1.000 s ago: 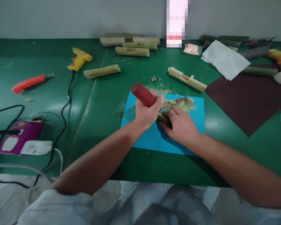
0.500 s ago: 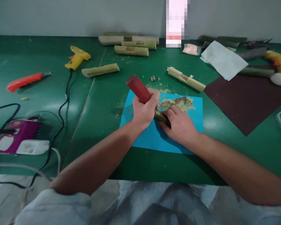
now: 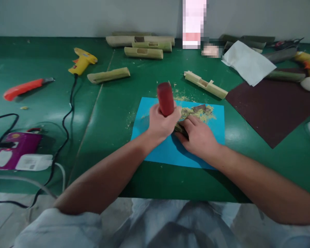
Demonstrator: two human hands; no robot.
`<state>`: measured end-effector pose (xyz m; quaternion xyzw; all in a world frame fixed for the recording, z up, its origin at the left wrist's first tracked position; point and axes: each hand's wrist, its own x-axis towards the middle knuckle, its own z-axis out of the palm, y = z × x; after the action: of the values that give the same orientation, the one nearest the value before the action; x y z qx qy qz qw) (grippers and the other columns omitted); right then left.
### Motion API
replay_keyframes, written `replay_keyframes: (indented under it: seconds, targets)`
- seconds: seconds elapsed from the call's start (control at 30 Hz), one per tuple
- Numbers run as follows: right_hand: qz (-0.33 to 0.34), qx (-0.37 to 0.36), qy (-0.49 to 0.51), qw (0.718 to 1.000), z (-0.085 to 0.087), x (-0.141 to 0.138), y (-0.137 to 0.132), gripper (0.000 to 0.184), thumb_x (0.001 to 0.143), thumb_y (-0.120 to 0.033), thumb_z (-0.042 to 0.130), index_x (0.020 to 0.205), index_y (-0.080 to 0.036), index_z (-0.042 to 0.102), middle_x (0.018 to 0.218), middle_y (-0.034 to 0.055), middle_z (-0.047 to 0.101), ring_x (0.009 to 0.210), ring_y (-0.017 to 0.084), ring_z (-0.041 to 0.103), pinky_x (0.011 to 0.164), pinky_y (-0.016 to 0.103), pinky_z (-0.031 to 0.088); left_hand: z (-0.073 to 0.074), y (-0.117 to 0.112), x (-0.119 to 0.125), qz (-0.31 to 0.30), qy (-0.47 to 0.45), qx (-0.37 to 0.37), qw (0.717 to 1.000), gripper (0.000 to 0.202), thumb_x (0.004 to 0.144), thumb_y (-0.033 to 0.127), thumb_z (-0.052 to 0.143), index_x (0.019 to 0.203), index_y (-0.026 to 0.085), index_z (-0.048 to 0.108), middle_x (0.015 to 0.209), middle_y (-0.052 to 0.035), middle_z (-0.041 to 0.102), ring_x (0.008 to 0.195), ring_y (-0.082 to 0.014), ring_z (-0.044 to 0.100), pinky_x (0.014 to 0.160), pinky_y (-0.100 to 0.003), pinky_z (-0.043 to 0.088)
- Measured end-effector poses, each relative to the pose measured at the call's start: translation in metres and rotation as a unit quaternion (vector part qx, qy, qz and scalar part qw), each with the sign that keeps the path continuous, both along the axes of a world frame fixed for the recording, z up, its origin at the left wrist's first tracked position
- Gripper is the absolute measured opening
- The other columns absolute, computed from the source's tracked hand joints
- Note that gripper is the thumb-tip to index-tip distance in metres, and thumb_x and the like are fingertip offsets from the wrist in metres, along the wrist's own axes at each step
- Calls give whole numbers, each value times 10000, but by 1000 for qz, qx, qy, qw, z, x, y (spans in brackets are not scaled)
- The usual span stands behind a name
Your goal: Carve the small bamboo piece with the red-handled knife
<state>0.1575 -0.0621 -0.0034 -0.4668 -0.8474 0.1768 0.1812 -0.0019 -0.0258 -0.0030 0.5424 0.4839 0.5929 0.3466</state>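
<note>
My left hand [image 3: 162, 121] is wrapped round a thick red-handled tool [image 3: 165, 98], whose handle points up and away. The tool's working end is hidden behind the hand. Close beside it, my right hand [image 3: 199, 134] presses down on a short, dark greenish bamboo piece [image 3: 180, 129], most of it covered by the fingers. Both hands are over a sheet of blue paper [image 3: 167, 156]. Pale yellow-green shavings [image 3: 208, 116] and a flat brown chip [image 3: 199, 108] lie just beyond my right hand.
Cut bamboo tubes [image 3: 144, 53] lie along the back, with a notched one [image 3: 206, 84] nearer. To the left are a yellow glue gun [image 3: 82, 62], a red utility knife [image 3: 26, 88] and a purple power box [image 3: 17, 150] with cords. Brown sheet [image 3: 271, 113] and white cloth [image 3: 249, 63] are right.
My left hand has shifted slightly right, and the red handle has swung from leaning left to nearly upright. My right hand stays on the bamboo piece. The view has moved a little.
</note>
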Motion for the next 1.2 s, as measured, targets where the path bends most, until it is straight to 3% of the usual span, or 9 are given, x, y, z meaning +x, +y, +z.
replay_keyframes:
  seconds: [0.07,0.17,0.33,0.53,0.73,0.9,1.03,1.2]
  targets:
    - [2,-3,0,1000,0,0,2,176,1051,-316,640,1061,-159,720,1077,161,718,1043,323,655,907,465,550,0,1,-2,5,-14,-15,1000,381,757,224,787,563,217,459,558,47,413,513,-88,373,481,-276,317]
    - [-6,-4,-5,1000,1,0,3,174,1040,-314,647,1067,-162,726,1091,163,721,1070,332,655,925,478,553,2,7,-2,42,-62,-25,997,453,840,315,775,531,227,455,530,34,443,495,-103,420,485,-300,373]
    - [-14,-5,-15,1000,3,-2,2,180,1032,-335,673,1060,-164,721,1095,162,725,1091,338,665,933,481,564,3,12,-2,2,-52,30,998,490,931,433,808,571,231,544,585,22,549,572,-113,525,586,-337,471]
    - [-12,3,-9,1000,1,0,1,182,1022,-336,690,1072,-163,713,1087,160,721,1080,343,674,930,487,571,-1,8,0,8,-35,39,999,499,944,503,813,605,225,574,609,28,565,581,-117,547,584,-303,488]
    - [1,18,10,1000,-4,0,1,147,1038,-335,660,1035,-190,686,1067,149,707,1034,332,650,880,481,557,-1,6,2,-12,-1,54,998,460,910,359,811,593,216,509,604,33,491,583,-110,477,582,-289,455]
    - [8,6,13,1000,-2,-1,1,113,1041,-299,652,1034,-193,691,1071,135,702,1022,306,644,873,456,547,-4,5,-2,-11,-24,4,1000,458,790,244,807,534,227,427,526,63,379,484,-79,325,465,-306,300]
    - [-2,1,0,1000,0,-1,0,128,1030,-306,675,1048,-182,702,1088,146,712,1069,321,652,892,460,551,-4,11,-3,4,-68,25,997,463,873,288,762,507,234,483,520,41,465,491,-92,434,490,-322,373]
    - [-2,9,8,1000,-1,-1,0,125,1026,-322,684,1041,-198,687,1077,139,712,1047,316,649,872,458,550,-3,13,-2,-17,-56,45,997,488,932,460,835,582,237,579,585,26,562,552,-124,527,565,-331,468]
